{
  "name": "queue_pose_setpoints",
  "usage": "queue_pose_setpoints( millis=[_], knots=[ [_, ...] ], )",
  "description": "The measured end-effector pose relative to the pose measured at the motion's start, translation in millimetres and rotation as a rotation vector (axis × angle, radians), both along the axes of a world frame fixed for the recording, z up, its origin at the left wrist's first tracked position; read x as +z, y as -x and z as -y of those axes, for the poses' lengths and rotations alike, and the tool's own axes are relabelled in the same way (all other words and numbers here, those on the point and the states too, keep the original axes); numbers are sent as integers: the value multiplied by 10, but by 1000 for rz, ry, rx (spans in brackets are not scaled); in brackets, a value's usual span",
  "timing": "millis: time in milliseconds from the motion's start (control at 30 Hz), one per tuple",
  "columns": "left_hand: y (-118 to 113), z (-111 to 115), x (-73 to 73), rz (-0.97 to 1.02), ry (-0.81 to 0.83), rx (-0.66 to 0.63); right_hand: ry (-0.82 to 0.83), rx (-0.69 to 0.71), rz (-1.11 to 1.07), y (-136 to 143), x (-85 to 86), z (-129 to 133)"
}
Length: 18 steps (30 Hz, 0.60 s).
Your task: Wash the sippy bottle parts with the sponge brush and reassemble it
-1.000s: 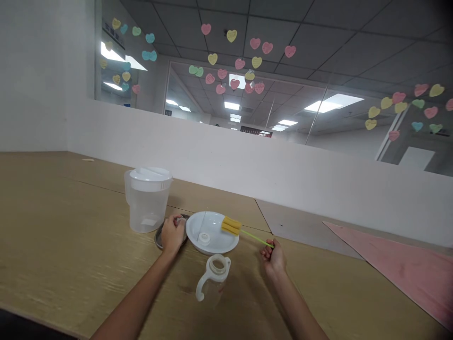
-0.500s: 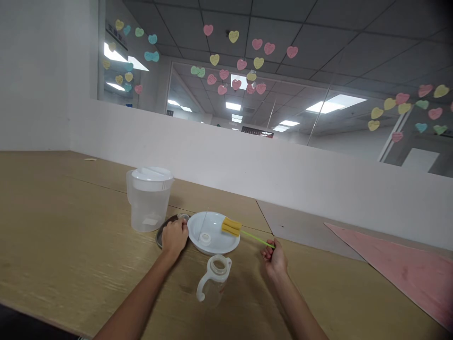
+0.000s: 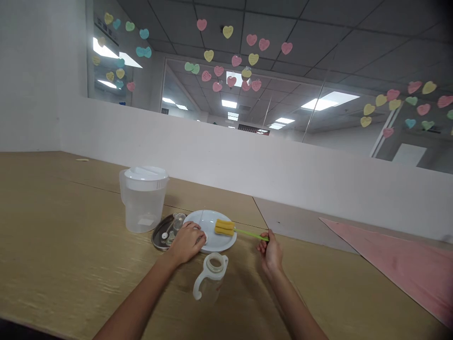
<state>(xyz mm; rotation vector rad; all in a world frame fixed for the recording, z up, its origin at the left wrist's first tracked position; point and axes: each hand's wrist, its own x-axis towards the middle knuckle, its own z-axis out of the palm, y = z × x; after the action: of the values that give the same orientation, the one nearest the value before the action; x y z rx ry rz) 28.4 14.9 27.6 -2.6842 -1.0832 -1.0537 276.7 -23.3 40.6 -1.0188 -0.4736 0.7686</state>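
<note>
The white bowl (image 3: 220, 243) sits on the wooden surface (image 3: 88, 264), and the sponge brush (image 3: 224, 227) reaches into the space over it from the right, its yellow head above the right part of the bowl and its thin green handle running out past the right rim. The fingers of the right hand (image 3: 272, 252), to the right of the bowl, are closed around the far end of that handle, so the yellow head lies well apart from them. The left hand (image 3: 191, 242) is palm down over the bowl's left rim, its fingers bent toward the inside, left of the yellow head and apart from it; whether they grip anything cannot be told, as the hand covers what is beneath. Just left of the bowl is a dark metal tray (image 3: 157, 240) with small clear parts (image 3: 179, 221) on it, and farther left a lidded pitcher (image 3: 145, 205). A clear bottle (image 3: 212, 278) with a white hooked collar stands on the near side of the bowl. Well to the right of the bowl lies a pink sheet (image 3: 396, 259).
</note>
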Motion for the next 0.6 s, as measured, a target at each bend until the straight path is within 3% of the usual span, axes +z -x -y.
queue_pose_setpoints(
  millis=[333,600],
  knots=[
    [21,10,27,6,-23,-21,-1,-15,56,45,-14,17],
    [23,17,37,16,81,-38,0,-9,62,62,-31,13]
  ],
)
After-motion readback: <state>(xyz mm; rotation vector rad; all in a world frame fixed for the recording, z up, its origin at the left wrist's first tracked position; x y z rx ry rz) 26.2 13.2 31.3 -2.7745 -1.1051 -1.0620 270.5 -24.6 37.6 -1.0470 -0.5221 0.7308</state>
